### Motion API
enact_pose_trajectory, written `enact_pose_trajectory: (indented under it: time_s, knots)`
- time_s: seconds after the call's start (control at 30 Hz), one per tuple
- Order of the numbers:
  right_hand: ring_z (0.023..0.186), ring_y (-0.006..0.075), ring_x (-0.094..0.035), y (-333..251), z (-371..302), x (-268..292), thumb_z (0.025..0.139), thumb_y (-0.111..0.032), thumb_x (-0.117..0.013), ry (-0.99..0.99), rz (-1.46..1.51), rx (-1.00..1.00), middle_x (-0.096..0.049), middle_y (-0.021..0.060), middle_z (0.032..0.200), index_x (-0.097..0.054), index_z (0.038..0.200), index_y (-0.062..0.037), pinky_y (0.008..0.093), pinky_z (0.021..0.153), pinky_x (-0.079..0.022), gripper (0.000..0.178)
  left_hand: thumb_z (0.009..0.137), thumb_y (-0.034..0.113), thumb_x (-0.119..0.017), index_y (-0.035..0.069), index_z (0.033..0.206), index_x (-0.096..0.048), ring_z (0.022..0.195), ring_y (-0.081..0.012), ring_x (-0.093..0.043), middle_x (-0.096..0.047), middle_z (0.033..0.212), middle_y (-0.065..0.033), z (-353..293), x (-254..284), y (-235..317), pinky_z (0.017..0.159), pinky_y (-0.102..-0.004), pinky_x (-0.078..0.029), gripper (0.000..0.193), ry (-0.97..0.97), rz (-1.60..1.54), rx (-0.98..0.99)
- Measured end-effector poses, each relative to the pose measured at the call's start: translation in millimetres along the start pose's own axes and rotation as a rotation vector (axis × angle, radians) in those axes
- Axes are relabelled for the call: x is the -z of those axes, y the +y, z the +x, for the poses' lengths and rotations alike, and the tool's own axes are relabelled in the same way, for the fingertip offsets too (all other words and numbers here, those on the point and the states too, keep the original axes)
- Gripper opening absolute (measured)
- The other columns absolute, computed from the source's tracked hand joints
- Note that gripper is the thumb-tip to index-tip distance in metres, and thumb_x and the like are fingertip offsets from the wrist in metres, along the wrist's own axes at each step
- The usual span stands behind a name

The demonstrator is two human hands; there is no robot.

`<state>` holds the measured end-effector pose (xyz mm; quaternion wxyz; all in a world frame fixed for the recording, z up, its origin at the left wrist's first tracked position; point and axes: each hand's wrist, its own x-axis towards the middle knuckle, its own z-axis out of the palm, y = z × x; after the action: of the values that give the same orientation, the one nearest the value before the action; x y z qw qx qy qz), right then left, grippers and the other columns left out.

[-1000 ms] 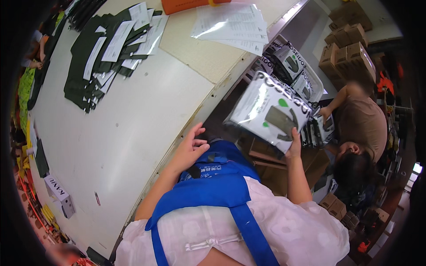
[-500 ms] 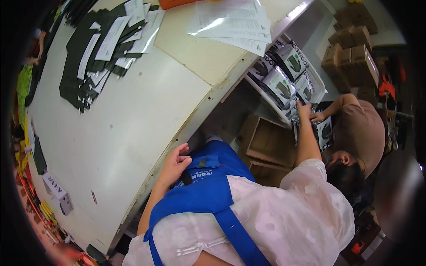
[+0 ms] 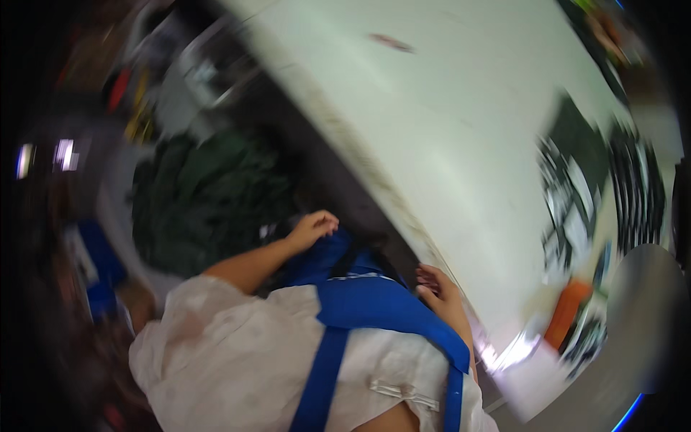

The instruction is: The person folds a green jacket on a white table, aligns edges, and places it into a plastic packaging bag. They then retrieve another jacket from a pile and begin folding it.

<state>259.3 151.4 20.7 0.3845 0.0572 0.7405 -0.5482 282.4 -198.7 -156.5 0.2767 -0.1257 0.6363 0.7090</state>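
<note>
The picture is strongly blurred by motion. My left hand (image 3: 313,227) is stretched out in front of my blue apron (image 3: 374,302), fingers curled, next to a dark green heap of fabric (image 3: 209,201). A small dark thing sits by its fingertips, and I cannot tell whether the hand holds it. My right hand (image 3: 435,288) rests with bent fingers against the edge of the white table (image 3: 461,151) and holds nothing that I can see.
Dark and white flat pieces (image 3: 576,194) lie spread at the table's right side, with an orange thing (image 3: 565,313) beside them. Blue objects (image 3: 97,266) and dim clutter stand at the left. A grey curved surface (image 3: 633,338) fills the lower right.
The view has swung round sharply, so the table now lies to the right. My right hand has left the packages on the shelf and sits at the table edge. The other person is out of view.
</note>
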Motion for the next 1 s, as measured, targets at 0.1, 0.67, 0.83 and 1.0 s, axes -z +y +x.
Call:
enact_pose_trajectory:
  time_s: [0.1, 0.67, 0.83, 1.0]
  knots:
    - [0.105, 0.0184, -0.059, -41, 59, -13, 0.085, -0.003, -0.065, -0.119, -0.153, -0.079, -0.062, 0.0117, 0.116, -0.053, 0.127, -0.0029, 0.0305, 0.091, -0.047, 0.044, 0.084, 0.02, -0.067, 0.008, 0.116, -0.056, 0.091, -0.022, -0.06, -0.059, 0.107, -0.0105, 10, 80, -92, 0.083, -0.0338, -0.049, 0.036, 0.561, 0.492, 0.101]
    - [0.084, 0.0106, -0.059, -146, 297, -149, 0.094, -0.007, -0.054, -0.017, -0.485, 0.023, -0.062, 0.0076, 0.097, -0.058, 0.112, 0.0014, 0.0213, 0.067, -0.048, 0.021, 0.079, 0.025, -0.062, 0.001, 0.129, -0.042, 0.115, -0.0402, -0.054, -0.053, 0.127, -0.0222, -169, 457, -189, 0.096, -0.0435, -0.044, 0.058, 1.714, -0.217, 0.934]
    - [0.088, 0.0124, -0.059, -175, 302, -204, 0.09, -0.001, -0.056, -0.117, -0.446, 0.077, -0.061, 0.007, 0.099, -0.056, 0.119, -0.0009, 0.0233, 0.072, -0.05, 0.029, 0.075, 0.007, -0.056, -0.008, 0.129, -0.048, 0.123, -0.0367, -0.049, -0.052, 0.128, -0.0268, -145, 278, -115, 0.106, -0.04, -0.036, 0.057, 1.437, 0.115, 0.414]
    - [0.127, 0.0424, -0.037, -160, 325, -310, 0.059, -0.015, -0.085, -0.794, -0.938, 0.73, -0.035, 0.0243, 0.141, -0.024, 0.143, 0.0016, 0.0471, 0.108, -0.029, 0.104, 0.073, 0.009, -0.069, -0.001, 0.128, -0.05, 0.113, -0.0354, -0.057, -0.057, 0.124, -0.0206, -158, 124, 30, 0.096, -0.0373, -0.044, 0.059, 0.909, -0.249, -0.059]
